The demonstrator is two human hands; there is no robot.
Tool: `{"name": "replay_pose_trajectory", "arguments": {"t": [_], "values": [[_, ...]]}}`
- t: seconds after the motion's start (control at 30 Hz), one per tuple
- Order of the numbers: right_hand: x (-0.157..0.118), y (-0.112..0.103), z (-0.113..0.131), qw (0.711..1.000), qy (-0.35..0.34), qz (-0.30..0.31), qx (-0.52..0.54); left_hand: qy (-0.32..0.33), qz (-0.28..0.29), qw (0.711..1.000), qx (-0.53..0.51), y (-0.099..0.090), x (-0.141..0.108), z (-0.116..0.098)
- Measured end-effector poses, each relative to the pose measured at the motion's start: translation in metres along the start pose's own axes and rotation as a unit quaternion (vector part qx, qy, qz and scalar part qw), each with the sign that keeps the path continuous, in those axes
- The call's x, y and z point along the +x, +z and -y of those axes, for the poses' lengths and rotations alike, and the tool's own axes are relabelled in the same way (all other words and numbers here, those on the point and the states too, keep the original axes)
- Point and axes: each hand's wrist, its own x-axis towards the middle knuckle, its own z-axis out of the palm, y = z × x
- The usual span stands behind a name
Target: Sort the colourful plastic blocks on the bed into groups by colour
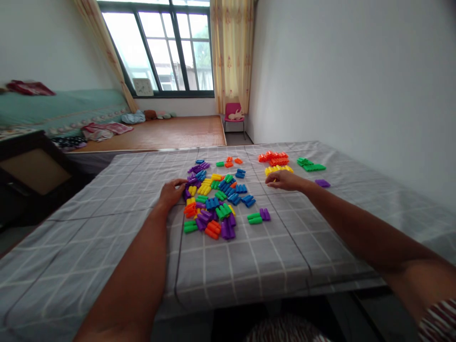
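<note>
A loose heap of plastic building blocks (213, 203), made of short joined tubes in purple, blue, green, yellow and orange, lies on the cloth-covered surface. At its left edge is my left hand (173, 192), fingers bent together against the purple blocks (194, 179); whatever they pinch is hidden. Over to the right, my right hand (284, 180) is closed, fingertips down, just in front of a row of yellow blocks (279, 169). Its fingers cover anything they grip. Orange blocks (273, 157) are grouped behind the yellow row.
Green blocks (311, 165) and a purple group (322, 183) lie farther right. A green-and-purple pair (259, 216) rests nearer me. The grey checked cloth (235, 270) covers the surface. Beyond it stand a wooden bed platform (181, 130) and a pink chair (234, 111); a white wall (342, 76) borders the right.
</note>
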Motion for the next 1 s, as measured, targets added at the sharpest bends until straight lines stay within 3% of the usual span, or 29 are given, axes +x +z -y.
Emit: {"name": "replay_pose_trajectory", "arguments": {"t": [0.2, 0.37, 0.47, 0.57, 0.7, 0.87, 1.0], "values": [[0.006, 0.018, 0.046, 0.994, -0.021, 0.087, 0.068, -0.011, -0.004, 1.000, -0.020, 0.002, -0.002, 0.000], [0.020, 0.029, 0.073, 0.994, -0.057, 0.089, 0.018, -0.015, -0.005, 0.999, -0.035, 0.003, -0.002, 0.001], [0.027, 0.036, 0.080, 0.989, -0.089, 0.101, 0.053, -0.017, -0.002, 0.999, -0.036, 0.003, -0.002, 0.001], [0.032, 0.041, 0.082, 0.985, -0.148, 0.044, 0.077, -0.014, -0.003, 0.999, -0.035, 0.002, -0.003, 0.000], [0.033, 0.048, 0.098, 0.987, -0.155, -0.052, 0.013, -0.009, 0.002, 1.000, -0.028, 0.000, -0.002, -0.003], [0.032, 0.062, 0.135, 0.982, -0.130, -0.066, -0.118, -0.007, 0.005, 1.000, -0.012, -0.003, 0.000, -0.003], [0.034, 0.061, 0.138, 0.982, -0.156, -0.075, -0.079, -0.010, 0.009, 1.000, -0.012, -0.005, 0.001, -0.001]]}}
